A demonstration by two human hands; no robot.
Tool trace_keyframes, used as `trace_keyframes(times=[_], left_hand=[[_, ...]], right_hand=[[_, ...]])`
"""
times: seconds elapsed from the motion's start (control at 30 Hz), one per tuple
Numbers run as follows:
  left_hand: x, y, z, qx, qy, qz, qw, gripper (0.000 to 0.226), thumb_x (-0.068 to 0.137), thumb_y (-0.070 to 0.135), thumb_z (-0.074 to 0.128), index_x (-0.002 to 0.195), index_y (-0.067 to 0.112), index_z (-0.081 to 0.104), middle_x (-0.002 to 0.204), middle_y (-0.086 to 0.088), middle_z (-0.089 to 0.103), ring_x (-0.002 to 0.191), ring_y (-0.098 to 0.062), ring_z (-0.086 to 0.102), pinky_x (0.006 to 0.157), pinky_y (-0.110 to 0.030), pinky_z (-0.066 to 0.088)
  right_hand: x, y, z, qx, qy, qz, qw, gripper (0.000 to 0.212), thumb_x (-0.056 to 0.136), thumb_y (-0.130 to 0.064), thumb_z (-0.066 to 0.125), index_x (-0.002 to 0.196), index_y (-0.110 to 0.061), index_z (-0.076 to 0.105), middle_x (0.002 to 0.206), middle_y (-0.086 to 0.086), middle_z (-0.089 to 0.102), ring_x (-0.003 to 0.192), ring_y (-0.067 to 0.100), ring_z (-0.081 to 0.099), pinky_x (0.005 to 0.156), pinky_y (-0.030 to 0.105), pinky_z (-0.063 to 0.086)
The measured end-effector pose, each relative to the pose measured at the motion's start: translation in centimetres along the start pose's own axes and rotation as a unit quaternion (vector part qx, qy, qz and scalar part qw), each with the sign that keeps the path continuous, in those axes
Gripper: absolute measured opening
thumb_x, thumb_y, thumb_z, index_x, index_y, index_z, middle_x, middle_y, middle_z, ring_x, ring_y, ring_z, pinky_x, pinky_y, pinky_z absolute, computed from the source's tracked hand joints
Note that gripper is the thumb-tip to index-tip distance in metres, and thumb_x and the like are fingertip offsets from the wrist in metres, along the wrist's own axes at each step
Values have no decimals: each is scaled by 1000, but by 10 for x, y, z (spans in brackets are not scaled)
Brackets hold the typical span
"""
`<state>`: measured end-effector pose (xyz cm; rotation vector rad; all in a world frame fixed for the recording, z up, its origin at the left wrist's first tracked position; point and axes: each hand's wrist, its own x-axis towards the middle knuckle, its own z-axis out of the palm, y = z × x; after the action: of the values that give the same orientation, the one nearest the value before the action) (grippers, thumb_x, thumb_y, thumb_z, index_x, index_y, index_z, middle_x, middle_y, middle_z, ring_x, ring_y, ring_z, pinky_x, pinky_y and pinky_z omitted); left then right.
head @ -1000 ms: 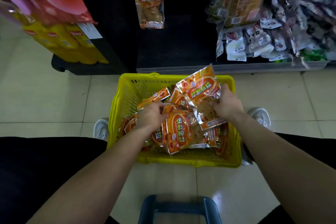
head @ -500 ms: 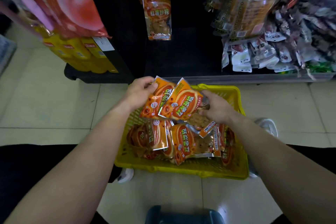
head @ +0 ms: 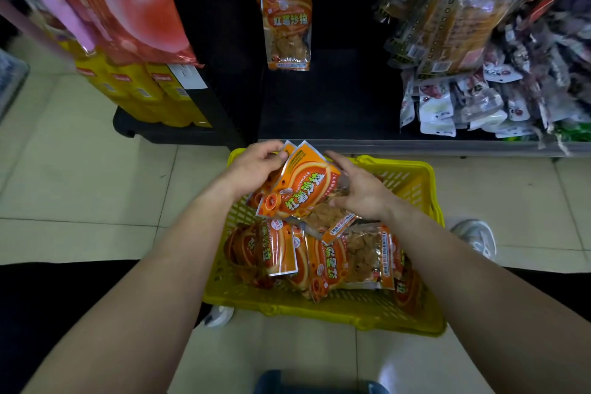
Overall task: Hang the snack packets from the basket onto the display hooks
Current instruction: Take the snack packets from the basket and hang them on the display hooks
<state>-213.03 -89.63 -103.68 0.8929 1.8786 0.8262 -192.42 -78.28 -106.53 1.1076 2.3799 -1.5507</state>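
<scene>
You stand in a shop: sealed snack packets (head: 460,25) hang on a black display rack (head: 335,99), above a yellow plastic shopping basket (head: 412,179).

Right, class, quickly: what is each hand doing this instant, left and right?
Left hand: pinches the top edge of the raised snack packets.
Right hand: open, fairly straight fingers touching the side of those packets.

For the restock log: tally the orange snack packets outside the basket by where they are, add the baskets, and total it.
Hanging orange packet: 1
Held orange packets, gripped by the left hand: 2
Yellow basket: 1
Total: 4
The basket packets overlap too much to count.
</scene>
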Motion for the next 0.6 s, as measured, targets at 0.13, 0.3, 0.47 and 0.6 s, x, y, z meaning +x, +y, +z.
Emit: trace_keyframes(times=[0.13, 0.3, 0.47, 0.6], left_hand=[[1, -3, 5, -28, 7, -13, 999, 23, 104, 33, 49, 98, 25, 69, 94, 3, 76, 88, -14, 73, 83, -36, 58], [-9, -12, 9, -51, 52, -40, 997, 45, 83, 54, 69, 119, 26, 65, 108, 7, 70, 95, -7, 69, 74, -20, 53], [-11, -51, 20, 33, 97, -116, 988, 38, 80, 39, 81, 109, 24, 61, 108, 3, 70, 93, -14, 65, 89, -34, 53], [-1, -48, 28, -57, 190, -46, 979, 10, 90, 18, 73, 81, 21, 68, 81, 7, 68, 77, -10, 61, 80, -25, 49]], right_hand=[[5, 8, 0, -40, 18, 17, 999, 62, 83, -17, 81, 137, -22, 50, 130, -1, 46, 129, 20, 49, 98, 30, 35], [10, 17, 5, -34, 52, 37, 997, 48, 81, -25, 82, 120, -23, 53, 120, -2, 56, 115, 18, 52, 95, 31, 36], [13, 24, 4, 79, 67, 63, 993, 47, 79, -25, 84, 117, -25, 57, 111, -7, 67, 103, 16, 63, 88, 34, 50], [13, 22, -5, 191, 48, 65, 978, 28, 84, -32, 80, 109, -28, 68, 105, -12, 74, 99, 8, 68, 77, 25, 50]])
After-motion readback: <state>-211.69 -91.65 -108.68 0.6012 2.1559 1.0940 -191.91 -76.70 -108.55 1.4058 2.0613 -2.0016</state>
